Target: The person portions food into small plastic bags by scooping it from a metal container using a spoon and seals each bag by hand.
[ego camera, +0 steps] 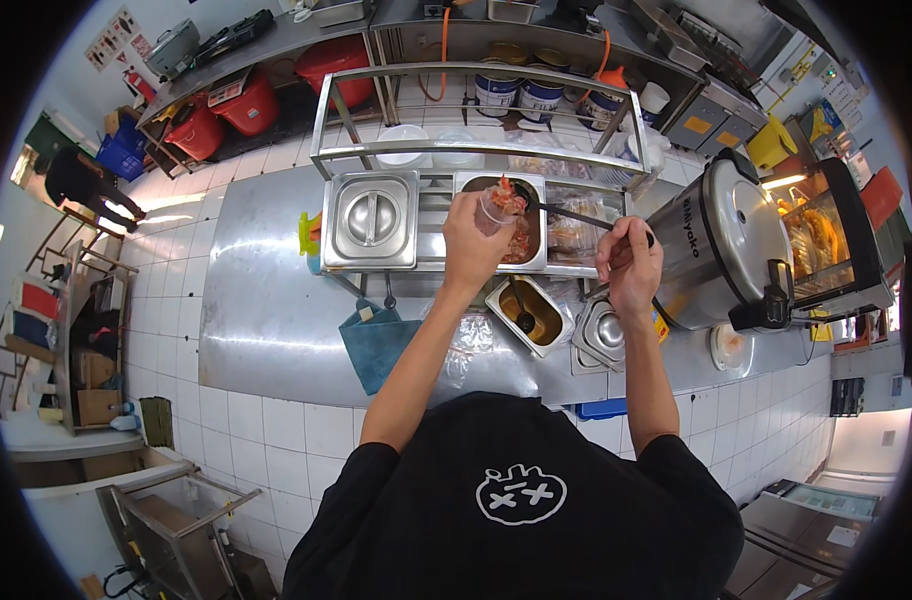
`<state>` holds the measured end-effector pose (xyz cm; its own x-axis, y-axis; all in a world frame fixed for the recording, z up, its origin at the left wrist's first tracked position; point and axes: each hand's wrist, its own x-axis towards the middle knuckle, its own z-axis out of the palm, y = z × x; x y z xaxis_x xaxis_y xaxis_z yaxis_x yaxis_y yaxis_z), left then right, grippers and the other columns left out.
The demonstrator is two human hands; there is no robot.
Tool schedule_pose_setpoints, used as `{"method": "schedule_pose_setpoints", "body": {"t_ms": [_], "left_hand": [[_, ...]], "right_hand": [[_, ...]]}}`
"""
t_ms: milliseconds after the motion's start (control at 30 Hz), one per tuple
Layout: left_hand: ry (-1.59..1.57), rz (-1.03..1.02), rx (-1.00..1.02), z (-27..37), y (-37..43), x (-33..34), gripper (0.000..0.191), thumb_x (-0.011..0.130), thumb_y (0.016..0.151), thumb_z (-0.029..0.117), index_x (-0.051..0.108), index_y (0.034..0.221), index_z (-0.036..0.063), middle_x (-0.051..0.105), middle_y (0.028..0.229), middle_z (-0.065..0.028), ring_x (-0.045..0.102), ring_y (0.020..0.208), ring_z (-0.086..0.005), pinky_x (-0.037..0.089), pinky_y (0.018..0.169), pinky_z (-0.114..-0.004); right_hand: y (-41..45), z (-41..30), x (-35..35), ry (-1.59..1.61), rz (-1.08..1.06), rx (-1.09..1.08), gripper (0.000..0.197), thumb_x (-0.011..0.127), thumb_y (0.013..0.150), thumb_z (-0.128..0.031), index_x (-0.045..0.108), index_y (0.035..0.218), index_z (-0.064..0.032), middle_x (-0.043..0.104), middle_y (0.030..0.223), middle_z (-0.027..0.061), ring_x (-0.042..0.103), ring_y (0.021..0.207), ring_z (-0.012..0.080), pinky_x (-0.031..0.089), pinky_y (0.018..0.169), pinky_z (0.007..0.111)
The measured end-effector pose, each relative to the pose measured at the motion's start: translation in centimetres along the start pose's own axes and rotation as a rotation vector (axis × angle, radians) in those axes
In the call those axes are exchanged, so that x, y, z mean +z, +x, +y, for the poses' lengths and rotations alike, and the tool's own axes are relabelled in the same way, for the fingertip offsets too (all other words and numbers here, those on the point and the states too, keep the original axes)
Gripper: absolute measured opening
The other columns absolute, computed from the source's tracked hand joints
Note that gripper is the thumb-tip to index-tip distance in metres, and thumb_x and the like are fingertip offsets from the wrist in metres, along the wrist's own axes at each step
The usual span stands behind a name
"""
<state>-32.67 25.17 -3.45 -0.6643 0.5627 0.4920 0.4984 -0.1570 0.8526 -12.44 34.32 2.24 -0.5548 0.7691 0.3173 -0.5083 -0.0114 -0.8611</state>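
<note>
My left hand grips a small clear plastic cup above a steel food pan. Chopped red and pale food fills the cup and rises over its rim. My right hand holds the handle of a black ladle, whose head is at the far side of the cup, against the food. More of the same red food lies in the pan. Left of it, a second pan is covered by a steel lid.
An oil-filled pan with a black ladle stands in front. Right of my arm are a Miyako rice cooker and a lit glass food warmer. A teal cloth lies left. A steel rack rail crosses behind. A person stands far left.
</note>
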Motion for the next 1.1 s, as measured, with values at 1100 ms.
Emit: {"method": "schedule_pose_setpoints", "body": {"t_ms": [1100], "left_hand": [[-0.202,0.002,-0.068,2.1,1.8,0.4,0.027,0.077,0.077,0.007,0.06,0.096,0.0,0.07,0.08,-0.0096,0.068,0.073,-0.0151,0.053,0.069,-0.029]], "right_hand": [[5.1,-8.6,8.9,-1.268,-0.973,-0.405,0.005,0.065,0.085,-0.007,0.062,0.088,-0.0046,0.063,0.077,0.0118,0.062,0.07,0.0355,0.047,0.06,0.042]]}}
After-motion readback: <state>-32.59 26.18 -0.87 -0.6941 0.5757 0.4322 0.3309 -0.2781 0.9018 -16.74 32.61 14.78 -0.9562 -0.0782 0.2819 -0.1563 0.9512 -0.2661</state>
